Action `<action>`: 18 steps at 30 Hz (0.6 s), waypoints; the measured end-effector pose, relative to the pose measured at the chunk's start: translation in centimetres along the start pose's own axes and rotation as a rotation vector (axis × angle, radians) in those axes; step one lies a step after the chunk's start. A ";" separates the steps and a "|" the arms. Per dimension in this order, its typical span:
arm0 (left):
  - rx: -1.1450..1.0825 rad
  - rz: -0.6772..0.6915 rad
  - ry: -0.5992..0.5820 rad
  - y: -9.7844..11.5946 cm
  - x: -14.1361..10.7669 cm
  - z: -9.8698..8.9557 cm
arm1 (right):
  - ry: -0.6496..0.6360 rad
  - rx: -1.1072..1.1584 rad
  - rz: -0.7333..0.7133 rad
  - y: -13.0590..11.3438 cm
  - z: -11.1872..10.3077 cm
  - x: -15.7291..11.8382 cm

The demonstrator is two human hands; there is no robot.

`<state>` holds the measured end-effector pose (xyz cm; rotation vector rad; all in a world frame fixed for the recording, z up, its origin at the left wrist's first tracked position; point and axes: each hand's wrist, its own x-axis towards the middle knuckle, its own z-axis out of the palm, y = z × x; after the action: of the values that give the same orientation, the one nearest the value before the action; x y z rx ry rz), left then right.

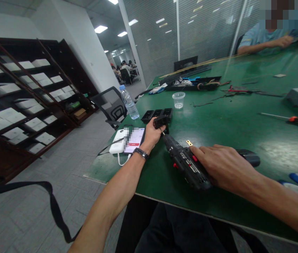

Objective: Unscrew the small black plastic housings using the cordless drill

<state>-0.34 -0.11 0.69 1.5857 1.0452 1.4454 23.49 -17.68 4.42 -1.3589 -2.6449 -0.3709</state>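
- Far left, we see a phone (134,139) lying beside a white power bank (119,140) at the counter (243,130) edge.
- Our left hand (152,133) closes its fingers on a small black part (161,122), pinning it to the counter.
- The drill (188,163) lies tilted, its bit touching that part.
- Our right hand (225,167) wraps the drill body.

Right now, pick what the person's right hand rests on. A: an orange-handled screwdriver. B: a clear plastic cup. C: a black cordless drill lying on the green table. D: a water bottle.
C: the right hand lies over the black cordless drill on the green table, its bit pointing at the small black part that the left hand holds.
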 end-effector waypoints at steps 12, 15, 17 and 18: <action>0.013 0.017 -0.005 -0.3 0.1 -0.1 | -0.019 -0.009 0.011 0.0 -0.2 0.1; 0.013 0.012 -0.002 -0.3 0.1 -0.1 | -0.037 0.001 0.013 -0.1 -0.3 0.1; 0.011 0.011 0.000 -0.4 0.2 -0.1 | -0.045 0.000 0.012 -0.1 -0.4 0.1; 0.009 0.012 -0.002 -0.4 0.2 -0.1 | -0.045 -0.003 0.013 -0.1 -0.4 0.1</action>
<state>-0.46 0.22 0.38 1.6017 1.0438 1.4493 23.35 -17.73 4.80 -1.4007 -2.6718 -0.3469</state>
